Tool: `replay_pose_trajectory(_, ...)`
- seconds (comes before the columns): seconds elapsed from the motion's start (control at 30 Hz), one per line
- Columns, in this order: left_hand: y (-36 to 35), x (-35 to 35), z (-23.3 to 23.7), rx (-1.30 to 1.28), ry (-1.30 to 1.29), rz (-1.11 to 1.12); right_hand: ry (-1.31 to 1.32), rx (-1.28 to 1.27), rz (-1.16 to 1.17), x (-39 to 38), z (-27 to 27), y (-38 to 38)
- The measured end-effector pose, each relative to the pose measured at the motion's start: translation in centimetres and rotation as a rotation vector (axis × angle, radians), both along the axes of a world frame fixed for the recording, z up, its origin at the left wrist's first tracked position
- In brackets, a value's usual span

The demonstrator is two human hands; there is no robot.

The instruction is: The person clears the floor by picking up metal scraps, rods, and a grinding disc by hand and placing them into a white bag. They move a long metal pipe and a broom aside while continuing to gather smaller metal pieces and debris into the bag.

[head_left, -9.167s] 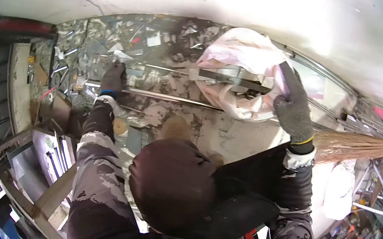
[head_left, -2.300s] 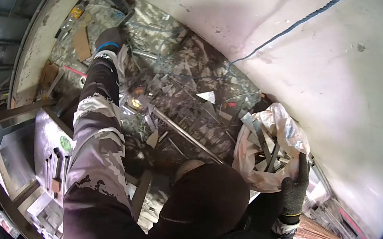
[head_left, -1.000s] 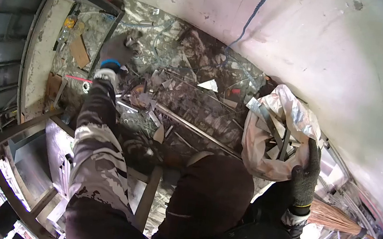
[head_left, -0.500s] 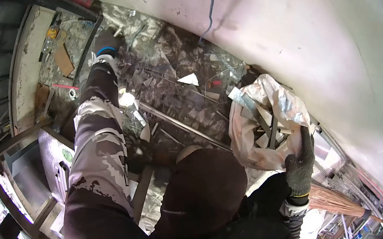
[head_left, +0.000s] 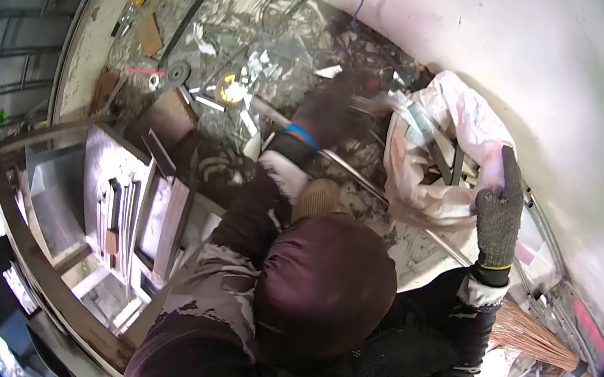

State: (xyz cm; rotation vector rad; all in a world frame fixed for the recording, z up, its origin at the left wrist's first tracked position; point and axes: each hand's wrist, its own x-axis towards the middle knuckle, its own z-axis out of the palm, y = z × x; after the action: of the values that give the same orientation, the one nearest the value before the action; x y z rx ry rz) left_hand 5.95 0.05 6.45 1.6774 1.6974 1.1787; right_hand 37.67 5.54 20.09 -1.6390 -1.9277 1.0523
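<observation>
My left hand (head_left: 329, 112), in a dark glove with a blue band at the wrist, is smeared by motion above the littered floor. A pale blurred shape lies just beyond its fingers, left of the sack's mouth; whether the hand holds it cannot be made out. A whitish sack (head_left: 402, 194) stands open by the wall, with flat strips and dark bars (head_left: 457, 165) inside. On the sack's right rim, my gloved right hand (head_left: 498, 214) is closed round the material.
Shards and scraps (head_left: 259, 66) litter the floor around a long metal tube (head_left: 353, 174). A wooden frame (head_left: 40, 268) with panels stands at lower left. Toward lower right are a straw broom (head_left: 538, 338) and piled metal strips. The pale wall (head_left: 559, 93) rises behind the sack.
My left hand has swung right from the far left floor toward the sack. My right hand still grips the rim. The view has shifted, showing more of the wooden frame.
</observation>
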Motion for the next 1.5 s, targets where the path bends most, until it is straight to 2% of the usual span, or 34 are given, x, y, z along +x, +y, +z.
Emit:
replay_pose_trajectory(0.03, -0.2, 1.5, -0.4, -0.001, 0.001, 0.008, 0.071, -0.021, -0.042, -0.2, 0.7, -0.3)
replay_pose_trajectory(0.1, 0.2, 3.0, -1.3, -0.148, 0.071, -0.019, 0.01, -0.052, -0.018, 1.5, 1.5, -0.7)
replay_pose_trajectory(0.17, -0.6, 0.0, -5.7, -0.331, 0.128, 0.167, -0.025, -0.02, -0.042, 3.3, 2.0, -1.5)
replay_pose_trajectory(0.23, -0.8, -1.5, -3.2, -0.431, 0.454, 0.368, -0.039, -0.003, -0.071, 5.0, 2.5, -2.0)
replay_pose_trajectory(0.3, -2.8, -3.9, -7.9, -0.52, 0.535, 0.299, -0.048, 0.058, -0.031, 6.6, 3.0, -2.3)
replay_pose_trajectory(0.33, -3.5, -4.7, -10.3, -0.461, 0.494, 0.331, 0.036, -0.078, -0.116, 5.5, 5.3, -2.9)
replay_pose_trajectory(0.4, -4.8, -5.9, -11.8, -0.424, 0.518, 0.32, 0.015, -0.035, -0.085, 7.7, 4.7, -2.6)
replay_pose_trajectory(0.43, -5.3, -5.6, -10.7, -0.432, 0.52, 0.327, -0.016, -0.015, -0.068, 8.9, 3.9, -2.6)
replay_pose_trajectory(0.5, -6.6, -5.4, -7.4, -0.374, 0.32, 0.554, 0.029, -0.004, -0.043, 10.0, 3.1, -2.7)
replay_pose_trajectory(0.53, -7.8, -5.4, -5.3, -0.312, 0.214, 0.562, 0.014, 0.026, -0.03, 10.0, 2.9, -2.6)
replay_pose_trajectory(0.57, -9.4, -5.3, -4.4, -0.319, 0.224, 0.566, -0.002, 0.053, -0.024, 10.1, 2.8, -2.8)
replay_pose_trajectory(0.63, -12.0, -5.9, -2.5, -0.401, -0.085, 0.303, 0.054, -0.056, -0.073, 8.5, 3.5, -3.5)
replay_pose_trajectory(0.7, -12.6, -7.3, 0.5, -0.737, 0.437, 0.053, 0.138, -0.046, -0.009, 8.0, 3.3, -3.7)
replay_pose_trajectory(0.77, -11.7, -9.4, -0.9, -0.973, 0.328, 0.369, 0.127, -0.03, 0.021, 7.9, 3.0, -3.4)
replay_pose_trajectory(0.83, -9.3, -11.4, -2.1, -0.764, 0.27, 0.609, 0.093, -0.1, -0.011, 7.2, 4.0, -3.6)
replay_pose_trajectory(0.87, -8.3, -13.3, -4.2, -0.737, 0.401, 0.576, 0.089, -0.096, -0.016, 7.1, 4.1, -3.7)
replay_pose_trajectory(0.9, -7.8, -13.7, -4.8, -0.639, 0.395, 0.659, 0.108, -0.111, -0.038, 7.0, 4.2, -3.8)
replay_pose_trajectory(0.97, -6.1, -14.3, -5.9, -0.652, 0.453, 0.79, 0.128, -0.112, -0.07, 6.9, 4.3, -3.9)
replay_pose_trajectory(1.03, -5.0, -13.7, -4.3, -0.849, 0.489, 0.65, 0.114, -0.105, -0.028, 7.0, 4.1, -3.8)
replay_pose_trajectory(1.1, -4.7, -14.7, -7.1, -0.919, 0.501, 0.737, 0.103, -0.043, -0.016, 7.3, 3.7, -3.8)
replay_pose_trajectory(1.17, -5.3, -14.7, -6.9, -0.869, 0.407, 0.751, 0.105, -0.097, -0.01, 7.0, 3.9, -3.7)
replay_pose_trajectory(1.23, -5.3, -15.2, -7.3, -0.917, 0.347, 0.787, 0.02, 0.01, 0.083, 7.4, 3.1, -3.3)
replay_pose_trajectory(1.3, -5.5, -15.0, -7.9, -0.726, 0.352, 0.98, 0.103, -0.103, 0.014, 6.6, 3.4, -3.6)
replay_pose_trajectory(1.43, -4.7, -14.1, -7.2, -0.554, 0.275, 0.919, 0.066, -0.098, 0.023, 6.3, 3.3, -3.5)
replay_pose_trajectory(1.5, -3.9, -13.6, -7.3, -0.562, 0.321, 0.861, 0.042, -0.074, 0.048, 6.2, 3.1, -3.3)
